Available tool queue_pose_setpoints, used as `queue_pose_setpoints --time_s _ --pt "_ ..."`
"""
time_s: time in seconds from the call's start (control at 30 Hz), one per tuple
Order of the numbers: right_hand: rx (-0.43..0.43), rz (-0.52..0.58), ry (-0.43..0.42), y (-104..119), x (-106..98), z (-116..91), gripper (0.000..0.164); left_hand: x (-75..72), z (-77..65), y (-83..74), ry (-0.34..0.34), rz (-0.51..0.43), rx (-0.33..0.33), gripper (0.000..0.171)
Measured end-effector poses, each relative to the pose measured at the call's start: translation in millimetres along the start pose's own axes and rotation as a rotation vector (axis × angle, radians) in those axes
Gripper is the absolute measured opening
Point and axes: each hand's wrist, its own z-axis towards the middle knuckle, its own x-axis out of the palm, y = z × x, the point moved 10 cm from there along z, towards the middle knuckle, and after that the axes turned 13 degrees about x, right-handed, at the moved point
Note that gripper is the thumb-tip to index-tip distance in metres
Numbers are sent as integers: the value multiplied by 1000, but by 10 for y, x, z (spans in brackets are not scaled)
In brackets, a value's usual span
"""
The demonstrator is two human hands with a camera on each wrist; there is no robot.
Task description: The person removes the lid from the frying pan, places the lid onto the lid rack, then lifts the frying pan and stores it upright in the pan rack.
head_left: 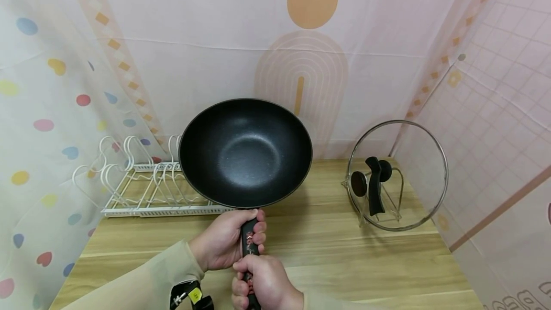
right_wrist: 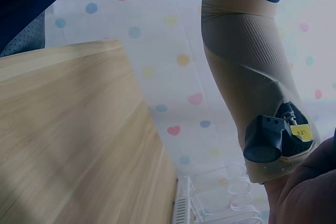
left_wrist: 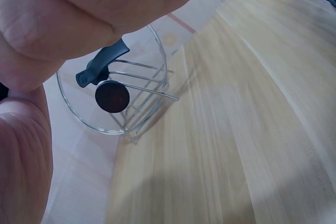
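Both hands hold a black wok (head_left: 247,152) by its long dark handle (head_left: 249,240) in the head view. The left hand (head_left: 225,239) grips the handle close to the pan, its thumb laid near the rim. Lower down, the right hand (head_left: 269,281) wraps its fingers round the handle's end part. The wok is raised over the table with its inside facing the head camera, and it overlaps part of the white rack behind. In the left wrist view, the curled left hand (left_wrist: 79,19) fills the upper left, and the wok is out of sight there.
A white wire dish rack (head_left: 163,210) stands at the back left of the wooden table (head_left: 344,262). At the back right, a glass lid (head_left: 446,176) with a black handle leans upright in a small metal stand (head_left: 400,195). Patterned curtains (head_left: 193,71) enclose the table.
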Motion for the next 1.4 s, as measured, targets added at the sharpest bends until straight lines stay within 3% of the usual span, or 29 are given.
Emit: queue_pose_setpoints --time_s 0.67,1.03,1.4 --pt "-36 -27 -9 34 109 27 24 -3 -114 -104 7 3 20 26" --pt "-18 -49 47 39 188 45 31 -39 -152 -160 -15 -4 30 24" --pt "31 -43 188 36 313 53 25 -101 -212 -224 -44 20 51 21"
